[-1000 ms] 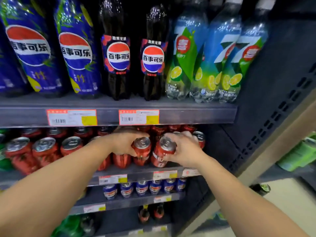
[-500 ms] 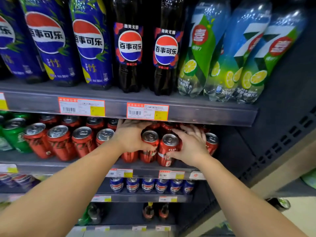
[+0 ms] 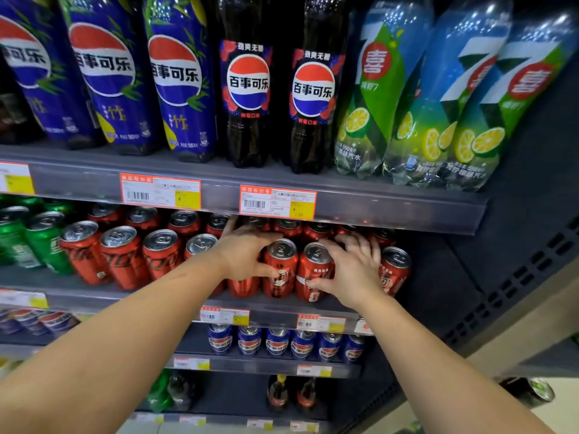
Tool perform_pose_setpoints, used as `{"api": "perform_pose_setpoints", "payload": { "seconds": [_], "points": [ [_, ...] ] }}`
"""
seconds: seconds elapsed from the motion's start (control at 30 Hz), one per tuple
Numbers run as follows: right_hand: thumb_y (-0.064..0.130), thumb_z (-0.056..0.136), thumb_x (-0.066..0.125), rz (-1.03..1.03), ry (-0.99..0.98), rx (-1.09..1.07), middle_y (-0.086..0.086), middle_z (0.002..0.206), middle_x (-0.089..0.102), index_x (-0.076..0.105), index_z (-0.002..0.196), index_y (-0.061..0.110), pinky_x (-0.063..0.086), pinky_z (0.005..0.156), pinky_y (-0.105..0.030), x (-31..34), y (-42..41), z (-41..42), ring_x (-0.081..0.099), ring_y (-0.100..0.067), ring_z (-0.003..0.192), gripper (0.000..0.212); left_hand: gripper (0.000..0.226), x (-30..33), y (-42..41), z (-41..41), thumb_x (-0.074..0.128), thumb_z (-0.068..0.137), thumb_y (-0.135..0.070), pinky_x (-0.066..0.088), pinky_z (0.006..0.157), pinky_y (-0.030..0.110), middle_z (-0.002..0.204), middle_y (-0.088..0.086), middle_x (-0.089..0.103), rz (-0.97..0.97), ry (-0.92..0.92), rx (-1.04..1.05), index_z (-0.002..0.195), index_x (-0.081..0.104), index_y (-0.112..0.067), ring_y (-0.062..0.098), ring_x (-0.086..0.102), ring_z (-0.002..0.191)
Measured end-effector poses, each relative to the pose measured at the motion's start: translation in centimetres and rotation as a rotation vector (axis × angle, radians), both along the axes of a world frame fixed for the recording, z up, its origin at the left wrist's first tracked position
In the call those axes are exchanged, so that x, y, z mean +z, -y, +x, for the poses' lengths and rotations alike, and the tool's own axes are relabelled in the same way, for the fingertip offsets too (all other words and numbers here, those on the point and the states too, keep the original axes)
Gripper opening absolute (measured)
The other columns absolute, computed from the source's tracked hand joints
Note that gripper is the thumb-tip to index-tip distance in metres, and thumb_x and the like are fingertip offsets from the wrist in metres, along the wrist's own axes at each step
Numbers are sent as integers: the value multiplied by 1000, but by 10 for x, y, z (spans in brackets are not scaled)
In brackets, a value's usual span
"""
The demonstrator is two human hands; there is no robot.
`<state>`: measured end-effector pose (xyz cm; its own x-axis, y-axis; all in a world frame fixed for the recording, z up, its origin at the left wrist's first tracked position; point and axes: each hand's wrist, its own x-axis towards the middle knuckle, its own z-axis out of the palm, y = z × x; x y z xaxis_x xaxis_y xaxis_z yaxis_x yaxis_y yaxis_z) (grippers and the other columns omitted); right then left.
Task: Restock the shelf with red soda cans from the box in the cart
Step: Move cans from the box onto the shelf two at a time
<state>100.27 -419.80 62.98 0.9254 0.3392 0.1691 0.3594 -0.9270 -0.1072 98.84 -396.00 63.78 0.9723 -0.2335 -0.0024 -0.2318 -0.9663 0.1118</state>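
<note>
Two red cans are gripped at the front of the can shelf [image 3: 175, 294]; the left can [image 3: 281, 268] is held by the left hand [image 3: 247, 256], its fingers curled over the rim and its thumb pressed on the label; the right can [image 3: 314, 272] is clasped by the right hand [image 3: 354, 267], its fingers spread over the top and its thumb laid low on the side; the two cans are seen touching, upright, near the shelf's front lip. Four more red front-row cans [image 3: 125, 256] are counted to the left of the left hand, one [image 3: 394, 269] just right of the right hand, and one partly hidden beneath the left palm; a second row is glimpsed behind. Two green cans [image 3: 44, 242] are seen at the far left. Above the hands, three blue bottles [image 3: 178, 79], two black bottles [image 3: 247, 89] and three lime bottles [image 3: 463, 104] are counted. Both forearms are stretched forward and upward. Little room is left under the upper shelf edge [image 3: 376, 205]; open dark space is seen beyond the rightmost can.
</note>
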Motion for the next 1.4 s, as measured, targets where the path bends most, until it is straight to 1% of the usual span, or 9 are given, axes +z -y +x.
{"api": "perform_pose_setpoints", "payload": {
  "seconds": [0.37,0.6,0.77,0.87,0.97,1.03,1.13,1.23,1.4],
  "points": [
    [68,76,60,75,-45,-41,0,156,23,17,149,42,0,118,-47,6,4,-6,11,-29,144,89,98,7,13,-27,59,71,-72,1,117,55,152,-1,32,83,188,98,149,12,-37,26,21,142],
    [56,78,53,310,183,98,-2,131,57,59,126,28,34,106,-49,13,-3,-55,36,-23,128,56,96,6,-24,-96,81,51,-58,23,109,57,125,8,59,-17,468,343,134,44,-26,33,51,120],
    [56,83,51,252,-15,334,4,147,39,46,138,34,19,115,-42,20,-100,-79,23,-22,139,60,89,9,-79,-148,74,56,-62,27,107,57,131,5,56,-34,405,546,135,47,-27,30,49,123],
    [56,88,50,171,-112,500,5,155,24,32,145,37,11,117,-38,28,-174,-100,13,-22,144,64,81,18,-126,-194,51,68,-73,25,110,59,139,6,51,20,291,684,136,47,-29,32,43,131],
    [55,90,47,69,-169,652,3,159,17,26,148,38,8,117,-40,34,-260,-128,9,-22,146,64,83,28,-186,-252,42,77,-76,4,116,53,158,2,19,22,204,886,147,26,-34,27,12,146],
    [56,91,46,19,-172,743,1,160,15,25,148,37,6,118,-40,35,-323,-158,7,-22,147,64,90,29,-228,-297,35,70,-79,0,116,53,160,2,10,9,116,1024,149,20,-36,27,5,147],
    [56,91,44,-21,-206,871,0,160,14,23,149,38,4,119,-43,35,-421,-213,5,-24,148,64,94,29,-297,-367,27,64,-82,16,112,63,155,15,27,78,181,1143,143,37,-34,36,24,143],
    [58,91,43,-73,-212,983,-1,161,15,20,150,37,5,119,-45,36,-516,-279,7,-26,148,67,87,36,-371,-445,38,77,-78,3,116,53,161,8,5,38,-10,1298,150,15,-35,30,2,148],
    [60,88,46,-40,-205,1114,-2,157,23,27,147,36,10,118,-44,49,-653,-379,15,-25,146,67,93,55,-474,-549,37,74,-80,1,117,54,161,5,1,22,-24,1411,150,10,-35,29,-3,147]
  ]
}}
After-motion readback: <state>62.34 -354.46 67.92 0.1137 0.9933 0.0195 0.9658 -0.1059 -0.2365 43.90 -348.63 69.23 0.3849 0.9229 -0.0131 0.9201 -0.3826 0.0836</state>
